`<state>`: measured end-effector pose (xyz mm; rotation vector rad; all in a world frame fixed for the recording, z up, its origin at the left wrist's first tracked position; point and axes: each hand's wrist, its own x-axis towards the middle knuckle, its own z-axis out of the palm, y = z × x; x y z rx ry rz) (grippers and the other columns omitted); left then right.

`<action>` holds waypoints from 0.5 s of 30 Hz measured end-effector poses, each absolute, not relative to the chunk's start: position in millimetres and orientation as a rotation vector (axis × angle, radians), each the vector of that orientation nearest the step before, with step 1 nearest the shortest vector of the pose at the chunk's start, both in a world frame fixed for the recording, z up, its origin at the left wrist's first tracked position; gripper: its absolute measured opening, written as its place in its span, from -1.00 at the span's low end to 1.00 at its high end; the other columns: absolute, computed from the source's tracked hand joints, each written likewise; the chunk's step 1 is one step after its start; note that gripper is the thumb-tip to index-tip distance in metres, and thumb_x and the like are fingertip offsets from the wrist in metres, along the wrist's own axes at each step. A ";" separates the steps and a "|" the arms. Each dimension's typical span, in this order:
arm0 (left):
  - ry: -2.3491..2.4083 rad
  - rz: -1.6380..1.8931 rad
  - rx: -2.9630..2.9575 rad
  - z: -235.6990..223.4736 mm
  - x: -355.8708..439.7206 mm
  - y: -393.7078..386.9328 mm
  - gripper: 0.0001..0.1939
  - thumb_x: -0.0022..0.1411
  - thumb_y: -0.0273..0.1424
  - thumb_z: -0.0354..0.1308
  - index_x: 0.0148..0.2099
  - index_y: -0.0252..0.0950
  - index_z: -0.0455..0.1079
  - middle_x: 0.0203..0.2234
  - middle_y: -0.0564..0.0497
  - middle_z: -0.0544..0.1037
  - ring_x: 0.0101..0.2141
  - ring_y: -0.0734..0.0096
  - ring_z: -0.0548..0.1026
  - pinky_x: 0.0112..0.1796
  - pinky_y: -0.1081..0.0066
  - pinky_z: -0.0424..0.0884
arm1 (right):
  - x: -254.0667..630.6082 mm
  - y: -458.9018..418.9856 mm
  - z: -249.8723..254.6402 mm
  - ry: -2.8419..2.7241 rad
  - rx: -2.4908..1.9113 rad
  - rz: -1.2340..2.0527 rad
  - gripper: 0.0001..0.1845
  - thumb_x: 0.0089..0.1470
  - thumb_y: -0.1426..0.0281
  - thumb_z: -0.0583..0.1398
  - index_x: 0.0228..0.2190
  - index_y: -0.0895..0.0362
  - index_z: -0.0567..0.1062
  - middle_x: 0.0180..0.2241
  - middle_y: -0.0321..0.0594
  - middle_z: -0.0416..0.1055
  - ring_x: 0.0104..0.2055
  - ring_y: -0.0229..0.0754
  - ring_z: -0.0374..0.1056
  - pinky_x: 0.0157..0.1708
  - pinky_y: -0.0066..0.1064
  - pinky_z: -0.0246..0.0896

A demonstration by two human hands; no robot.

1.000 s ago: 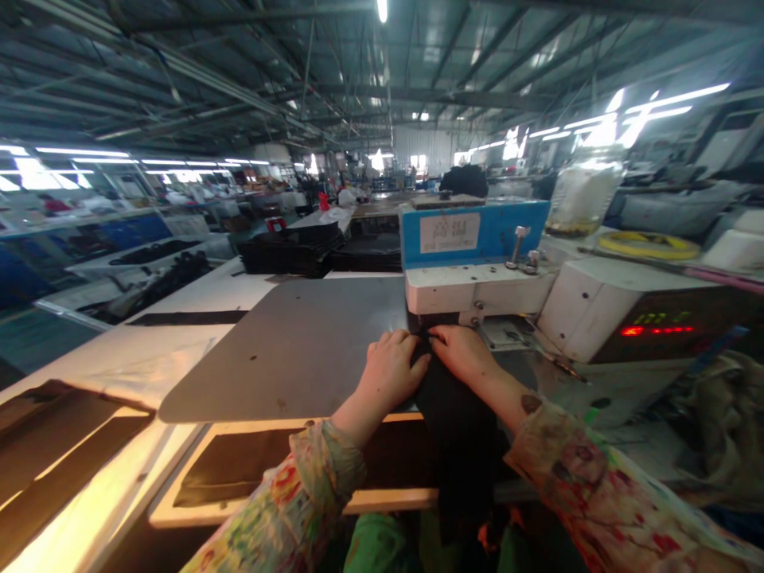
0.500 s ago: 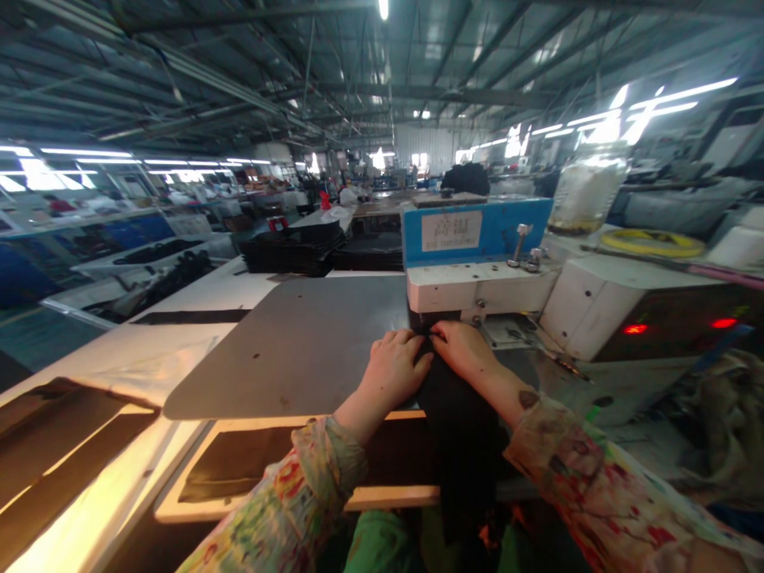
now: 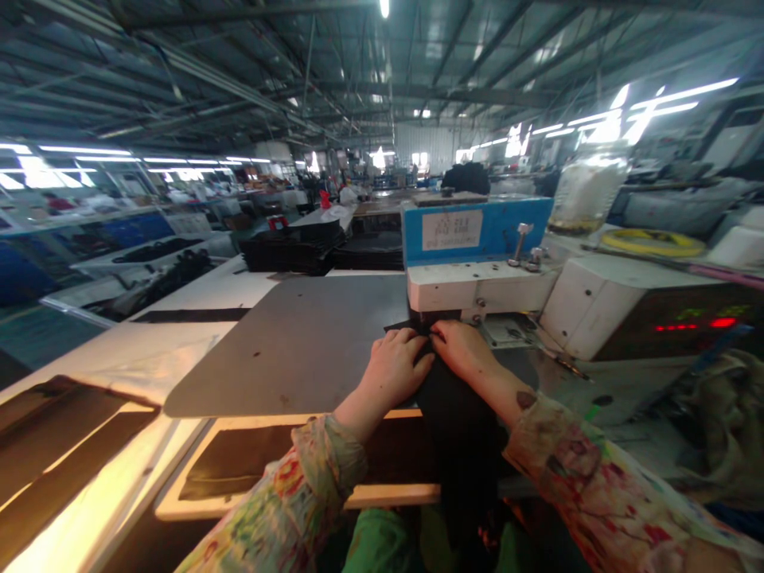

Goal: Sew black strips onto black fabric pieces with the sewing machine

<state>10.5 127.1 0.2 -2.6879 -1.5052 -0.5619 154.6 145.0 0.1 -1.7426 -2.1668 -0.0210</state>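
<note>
Pinching black fabric (image 3: 459, 414) at the grey plate's (image 3: 292, 350) right edge, our left hand (image 3: 395, 364) and right hand (image 3: 465, 350) nearly touch.

Dim hall, glaring windows, warm glow lower left, soft stretched edges.

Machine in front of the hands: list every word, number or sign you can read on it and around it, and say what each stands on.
None can be quoted.
White label on the blue panel: rows of print, too blurred to read.
Display on the white box: red and green lit characters, too blurred to read.
</note>
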 end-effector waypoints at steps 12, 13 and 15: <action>-1.501 -0.550 -2.690 1.1 10.5 128.0 -0.67 0.19 -0.19 -0.10 -0.06 -0.17 0.31 -0.11 0.01 0.38 -0.12 0.22 0.29 -0.19 0.25 0.25 | 154.7 143.6 -1.2 -2.167 -1.725 -0.065 -0.78 0.07 0.42 0.01 -0.29 0.16 0.43 -0.29 -0.17 0.45 -0.27 -0.18 0.36 -0.35 -0.44 0.12; -1.499 -0.551 -2.689 0.9 10.5 128.0 -0.67 0.19 -0.19 -0.10 -0.06 -0.17 0.32 -0.11 0.01 0.38 -0.13 0.22 0.29 -0.19 0.25 0.25 | 154.7 143.6 -1.1 -2.168 -1.726 -0.064 -0.78 0.07 0.42 0.01 -0.30 0.16 0.43 -0.30 -0.17 0.45 -0.27 -0.18 0.36 -0.35 -0.44 0.12; -1.492 -0.554 -2.687 0.4 10.6 128.0 -0.67 0.19 -0.19 -0.10 -0.07 -0.17 0.31 -0.11 0.01 0.38 -0.13 0.23 0.29 -0.19 0.25 0.25 | 154.6 143.7 -1.1 -2.171 -1.730 -0.062 -0.78 0.08 0.42 0.01 -0.31 0.16 0.43 -0.31 -0.16 0.46 -0.27 -0.18 0.36 -0.36 -0.44 0.11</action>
